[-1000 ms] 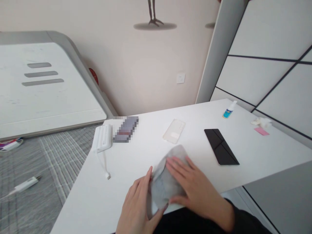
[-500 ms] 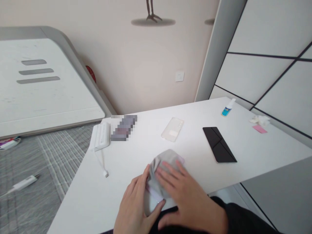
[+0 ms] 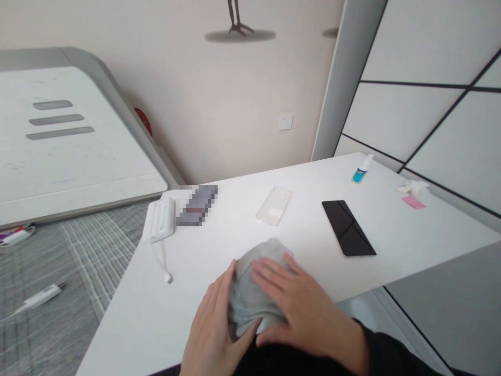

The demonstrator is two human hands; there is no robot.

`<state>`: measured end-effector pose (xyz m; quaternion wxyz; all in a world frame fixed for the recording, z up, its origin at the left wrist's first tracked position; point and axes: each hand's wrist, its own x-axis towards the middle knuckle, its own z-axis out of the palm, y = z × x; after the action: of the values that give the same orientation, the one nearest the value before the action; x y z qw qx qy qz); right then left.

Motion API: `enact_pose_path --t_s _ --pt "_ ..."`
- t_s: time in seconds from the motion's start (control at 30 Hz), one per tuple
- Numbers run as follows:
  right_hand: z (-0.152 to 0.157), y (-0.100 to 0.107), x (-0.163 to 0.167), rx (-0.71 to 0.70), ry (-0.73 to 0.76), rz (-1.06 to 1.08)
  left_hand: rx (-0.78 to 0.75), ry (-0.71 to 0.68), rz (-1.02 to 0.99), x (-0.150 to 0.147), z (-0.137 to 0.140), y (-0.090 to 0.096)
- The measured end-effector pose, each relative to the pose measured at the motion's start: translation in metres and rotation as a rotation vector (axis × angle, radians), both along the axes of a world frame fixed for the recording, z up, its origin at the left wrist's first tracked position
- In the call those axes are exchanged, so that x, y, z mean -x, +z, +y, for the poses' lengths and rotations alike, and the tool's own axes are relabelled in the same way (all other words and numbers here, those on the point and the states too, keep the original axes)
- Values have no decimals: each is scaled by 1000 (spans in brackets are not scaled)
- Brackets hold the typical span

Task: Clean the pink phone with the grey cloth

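Observation:
A grey cloth [image 3: 250,297] lies bunched at the near edge of the white table [image 3: 219,245]. My right hand [image 3: 301,308] lies flat on top of it with fingers spread, pressing down. My left hand [image 3: 213,329] rests against the cloth's left side, thumb along its edge. Something flat is under the cloth, but the cloth and my hands hide it.
Further back on the table lie a clear phone case [image 3: 274,205], a black folded stand [image 3: 348,228], a small spray bottle [image 3: 360,169], a pink slip with white wipe [image 3: 413,193], a white power bank with cable [image 3: 161,219] and a blurred dark box [image 3: 195,205]. A bed lies left.
My right hand slid toward me over the cloth, then stayed on it. The cloth bunched up and shifted slightly toward the table edge. The camera drifted a little.

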<state>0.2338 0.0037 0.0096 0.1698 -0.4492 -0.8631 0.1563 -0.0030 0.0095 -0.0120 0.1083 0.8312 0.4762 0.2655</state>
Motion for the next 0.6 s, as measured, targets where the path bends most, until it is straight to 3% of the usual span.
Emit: enact_pose_path --t_s 0.07,0.1,0.23,0.3,0.47,0.5,0.6 --pt "4 -3 -6 -42 -197 -62 25 14 -2 -1 1 1" --pt "4 -6 -5 -59 -222 -76 36 17 0 -1 1 1" --pt "-11 -14 13 -87 108 8 6 -38 5 2 2 -3" --pt "-12 -13 16 -62 165 34 6 -34 22 5 1 -5" --pt "8 -5 0 -40 -195 -44 62 29 51 4 -2 -3" --pt "8 -6 1 -50 -204 -54 53 31 47 4 -2 -3" --pt "-2 -13 15 -79 28 -17 2 3 61 4 -1 -5"
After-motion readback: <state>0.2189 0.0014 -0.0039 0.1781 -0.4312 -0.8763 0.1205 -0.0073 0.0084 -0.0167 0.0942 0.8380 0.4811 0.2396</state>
